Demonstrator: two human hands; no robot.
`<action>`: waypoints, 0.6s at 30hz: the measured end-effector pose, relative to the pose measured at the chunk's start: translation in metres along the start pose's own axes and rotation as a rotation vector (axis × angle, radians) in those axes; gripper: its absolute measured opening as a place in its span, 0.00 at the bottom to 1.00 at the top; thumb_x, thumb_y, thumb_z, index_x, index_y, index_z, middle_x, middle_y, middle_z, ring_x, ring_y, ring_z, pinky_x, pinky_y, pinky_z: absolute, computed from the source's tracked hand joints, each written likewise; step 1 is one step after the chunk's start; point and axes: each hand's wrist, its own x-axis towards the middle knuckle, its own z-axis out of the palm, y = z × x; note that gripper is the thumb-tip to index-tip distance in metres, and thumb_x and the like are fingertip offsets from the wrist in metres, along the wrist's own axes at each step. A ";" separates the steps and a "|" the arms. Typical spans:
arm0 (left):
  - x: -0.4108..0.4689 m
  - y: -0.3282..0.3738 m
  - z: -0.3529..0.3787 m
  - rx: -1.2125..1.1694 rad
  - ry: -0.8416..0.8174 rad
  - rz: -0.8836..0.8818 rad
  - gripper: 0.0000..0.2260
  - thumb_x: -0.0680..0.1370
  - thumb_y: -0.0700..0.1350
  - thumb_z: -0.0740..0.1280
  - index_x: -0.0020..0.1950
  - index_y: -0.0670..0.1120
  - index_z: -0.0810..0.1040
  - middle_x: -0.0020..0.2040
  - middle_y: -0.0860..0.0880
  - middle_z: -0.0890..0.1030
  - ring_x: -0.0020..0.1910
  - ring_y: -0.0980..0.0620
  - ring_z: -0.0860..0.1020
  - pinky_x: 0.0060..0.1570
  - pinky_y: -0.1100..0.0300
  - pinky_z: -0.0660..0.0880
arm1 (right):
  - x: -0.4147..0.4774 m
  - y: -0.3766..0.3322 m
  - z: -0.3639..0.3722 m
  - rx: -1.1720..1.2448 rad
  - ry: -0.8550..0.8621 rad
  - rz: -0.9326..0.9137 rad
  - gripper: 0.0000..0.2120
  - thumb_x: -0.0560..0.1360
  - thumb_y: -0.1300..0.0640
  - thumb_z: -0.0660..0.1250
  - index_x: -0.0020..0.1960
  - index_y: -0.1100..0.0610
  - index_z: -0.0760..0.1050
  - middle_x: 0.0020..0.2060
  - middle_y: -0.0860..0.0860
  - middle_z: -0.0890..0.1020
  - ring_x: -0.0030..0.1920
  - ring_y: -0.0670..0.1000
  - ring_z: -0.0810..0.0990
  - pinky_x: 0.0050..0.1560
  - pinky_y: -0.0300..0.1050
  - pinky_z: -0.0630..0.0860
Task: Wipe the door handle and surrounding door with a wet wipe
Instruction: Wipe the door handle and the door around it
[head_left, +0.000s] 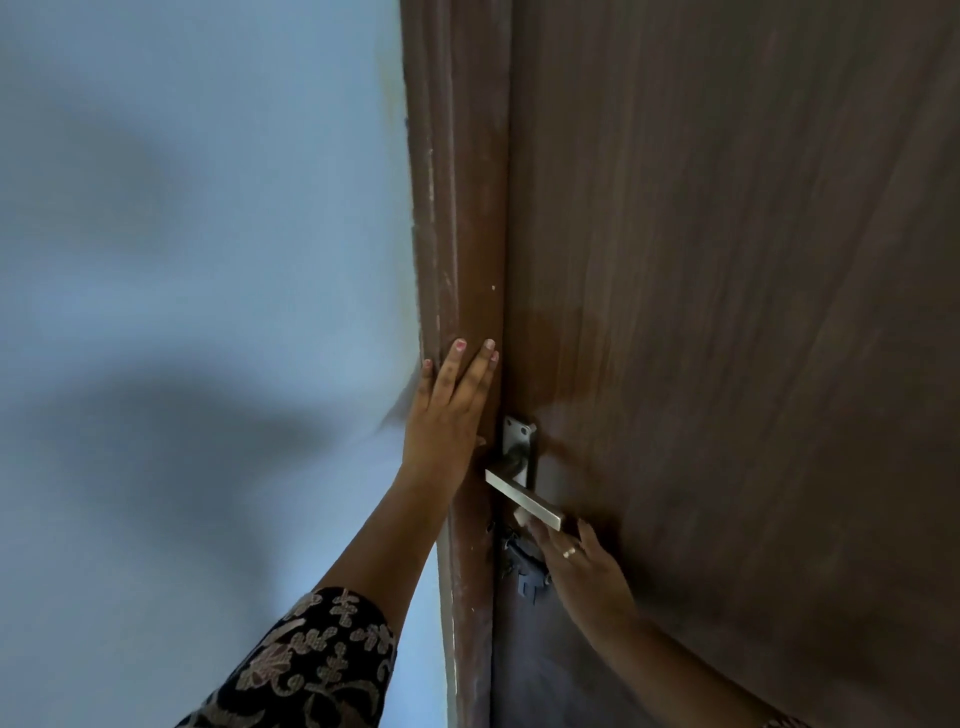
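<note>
The door handle (524, 498) is pointing down and to the right on the brown door (727, 312). We are laying our left hand (449, 415) flat and open on the door frame (457, 208). Our right hand (584, 564) is pressing a white wipe (523, 517) under the handle's tip, fingers closed on it. The handle is sitting between our hands.

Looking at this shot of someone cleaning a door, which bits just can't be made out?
Head view only:
- Wet wipe: only a pale scrap shows under the door handle; the handle and the right hand hide the rest.
- Right hand's grip: blurred, fingers tucked beneath the handle.
- Lock hardware below the handle: dark, blurred, partly covered by the right hand.
- Door: cut off by the top and right edges.
- Left hand: its palm lies flat against the door frame, unseen.
</note>
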 end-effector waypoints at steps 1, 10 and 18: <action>0.000 0.000 0.000 -0.004 -0.007 -0.004 0.50 0.74 0.58 0.68 0.76 0.46 0.31 0.79 0.48 0.36 0.69 0.43 0.24 0.70 0.44 0.34 | 0.000 0.000 0.001 0.004 0.034 -0.028 0.24 0.69 0.50 0.72 0.64 0.52 0.76 0.65 0.47 0.76 0.62 0.49 0.76 0.59 0.48 0.74; -0.004 0.004 -0.007 -0.033 -0.016 -0.025 0.46 0.77 0.49 0.67 0.76 0.47 0.31 0.79 0.50 0.35 0.77 0.43 0.35 0.73 0.45 0.38 | -0.019 0.022 -0.006 0.098 0.435 0.142 0.15 0.76 0.57 0.57 0.54 0.54 0.81 0.44 0.49 0.81 0.42 0.51 0.78 0.49 0.51 0.66; -0.007 0.008 -0.016 -0.087 0.019 -0.026 0.39 0.78 0.37 0.63 0.78 0.46 0.38 0.79 0.50 0.38 0.77 0.43 0.38 0.75 0.46 0.43 | -0.001 0.014 0.007 0.153 0.341 0.075 0.23 0.74 0.55 0.62 0.69 0.55 0.71 0.56 0.53 0.80 0.54 0.52 0.80 0.55 0.54 0.68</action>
